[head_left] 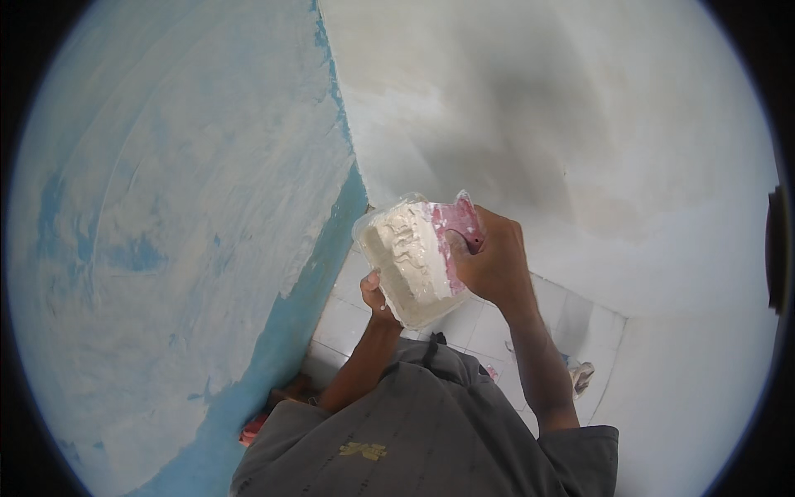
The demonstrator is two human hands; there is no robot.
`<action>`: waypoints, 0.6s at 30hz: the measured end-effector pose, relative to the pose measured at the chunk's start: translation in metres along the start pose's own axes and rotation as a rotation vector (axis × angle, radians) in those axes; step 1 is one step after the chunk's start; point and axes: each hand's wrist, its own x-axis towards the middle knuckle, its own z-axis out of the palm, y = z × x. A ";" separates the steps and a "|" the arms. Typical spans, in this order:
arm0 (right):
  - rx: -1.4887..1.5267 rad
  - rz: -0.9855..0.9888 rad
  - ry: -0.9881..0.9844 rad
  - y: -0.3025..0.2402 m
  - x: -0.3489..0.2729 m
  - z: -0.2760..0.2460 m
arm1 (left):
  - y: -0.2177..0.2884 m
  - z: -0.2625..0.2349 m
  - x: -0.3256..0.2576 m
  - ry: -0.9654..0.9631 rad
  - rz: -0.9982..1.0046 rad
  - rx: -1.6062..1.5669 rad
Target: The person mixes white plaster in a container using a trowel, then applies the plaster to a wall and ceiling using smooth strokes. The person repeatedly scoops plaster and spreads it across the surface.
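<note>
My left hand (377, 296) grips the near left side of a clear plastic tub (431, 313), its thumb on the rim and its other fingers hidden underneath. White wall putty (404, 248) lies thick and ridged inside the tub. Closed around a pink plastic putty spreader (460, 219), my right hand (497, 257) holds it at the tub's right side. White putty smears cover the spreader, and its edge lies against the putty in the tub.
On the left stands a blue wall (141, 190) coated unevenly with white putty, bare blue showing along its lower edge. A pale wall (497, 108) meets it at the corner. White floor tiles (489, 323) lie below, with a crumpled item (581, 377) at right.
</note>
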 end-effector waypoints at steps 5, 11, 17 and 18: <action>-0.223 -0.139 0.058 -0.002 -0.002 0.012 | 0.001 -0.005 -0.005 -0.065 -0.013 -0.028; -0.217 -0.171 -0.001 -0.007 -0.012 0.043 | 0.009 -0.003 -0.010 0.101 -0.048 0.146; -0.058 -0.177 -0.120 -0.026 -0.015 0.034 | 0.012 0.014 -0.003 0.064 0.000 0.158; -0.028 -0.189 -0.111 -0.023 -0.014 0.038 | 0.011 0.024 -0.002 0.085 0.019 0.155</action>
